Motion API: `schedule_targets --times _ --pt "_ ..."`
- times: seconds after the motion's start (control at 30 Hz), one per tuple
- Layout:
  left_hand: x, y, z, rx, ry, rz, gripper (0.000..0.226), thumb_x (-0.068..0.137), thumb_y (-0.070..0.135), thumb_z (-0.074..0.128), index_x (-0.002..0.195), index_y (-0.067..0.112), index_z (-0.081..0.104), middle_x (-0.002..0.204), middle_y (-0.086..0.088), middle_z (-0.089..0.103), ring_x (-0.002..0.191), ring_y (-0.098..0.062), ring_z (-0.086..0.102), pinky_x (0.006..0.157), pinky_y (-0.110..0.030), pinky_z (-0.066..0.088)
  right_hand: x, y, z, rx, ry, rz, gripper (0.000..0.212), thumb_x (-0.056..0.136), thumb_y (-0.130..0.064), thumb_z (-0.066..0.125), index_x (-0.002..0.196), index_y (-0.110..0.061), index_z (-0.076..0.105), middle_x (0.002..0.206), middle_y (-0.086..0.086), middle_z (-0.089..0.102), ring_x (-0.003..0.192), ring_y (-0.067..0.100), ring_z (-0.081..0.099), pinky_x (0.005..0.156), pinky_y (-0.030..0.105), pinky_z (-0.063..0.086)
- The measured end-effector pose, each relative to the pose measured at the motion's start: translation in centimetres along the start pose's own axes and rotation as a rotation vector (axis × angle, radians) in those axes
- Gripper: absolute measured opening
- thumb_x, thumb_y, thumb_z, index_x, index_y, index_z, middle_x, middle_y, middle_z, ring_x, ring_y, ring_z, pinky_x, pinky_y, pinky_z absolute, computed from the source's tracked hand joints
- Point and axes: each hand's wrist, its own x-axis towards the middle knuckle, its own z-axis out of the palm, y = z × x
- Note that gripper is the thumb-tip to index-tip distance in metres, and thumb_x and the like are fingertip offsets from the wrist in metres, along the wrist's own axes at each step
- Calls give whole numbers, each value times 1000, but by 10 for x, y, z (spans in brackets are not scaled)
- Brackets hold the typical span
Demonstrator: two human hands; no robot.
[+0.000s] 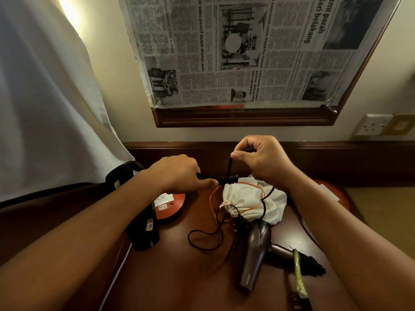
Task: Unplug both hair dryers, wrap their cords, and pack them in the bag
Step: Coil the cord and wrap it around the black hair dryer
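Two hands work one black cord [229, 169] above the bench [179, 277]: the left hand [179, 176], fingers clamped on a dryer handle [207, 176] held level, steadies it so the right hand [260, 158], pinching the cord taut, can lay coils around it. The second hair dryer [254, 252] lies at five o'clock, its cord already bundled. The white drawstring bag [244, 205] waits just beyond, between both.
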Motion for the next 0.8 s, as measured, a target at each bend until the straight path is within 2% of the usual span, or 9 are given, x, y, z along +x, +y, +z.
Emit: schedule_targets --times 0.17,0.33,0.43,0.53,0.7,0.8 --pt "5 -2 10 -4 27 -116 73 78 84 35 82 18 65 66 2 59 60 -12 57 54 -27 42 -18 6 15 -42 5 -21 8 86 -9 67 78 -8 66 56 -2 54 40 2 43 42 14 34" --pt "7 -5 19 -75 100 -221 84 75 87 34 102 15 68 79 1 64 70 -14 61 60 -30 49 -44 21 37 119 51 108 18 94 -13 55 79 -17 62 43 -12 46 35 3 38 39 18 31" --pt "7 -7 21 -133 116 -264 77 76 86 34 91 17 64 77 1 63 69 -15 62 61 -31 50 -57 27 53 434 22 294 19 100 -11 41 98 -9 61 46 -11 38 36 2 30 36 16 24" --pt "6 -9 20 -160 106 -267 78 76 86 34 78 14 62 70 0 61 66 -16 62 61 -32 49 -64 28 61 659 -30 465 19 99 -6 38 107 -4 54 56 2 38 39 7 26 35 14 19" --pt "4 -11 15 -153 108 -246 75 76 86 33 75 17 61 68 -1 61 65 -16 62 61 -32 50 -67 31 63 691 -82 495 16 95 -4 41 105 -1 53 64 7 57 43 11 34 34 15 20" --pt "3 -12 12 -188 124 -231 74 76 86 33 74 17 62 64 0 61 63 -16 63 61 -33 52 -66 33 65 687 -79 475 14 95 -6 43 102 -1 55 62 7 59 44 12 36 37 18 24"
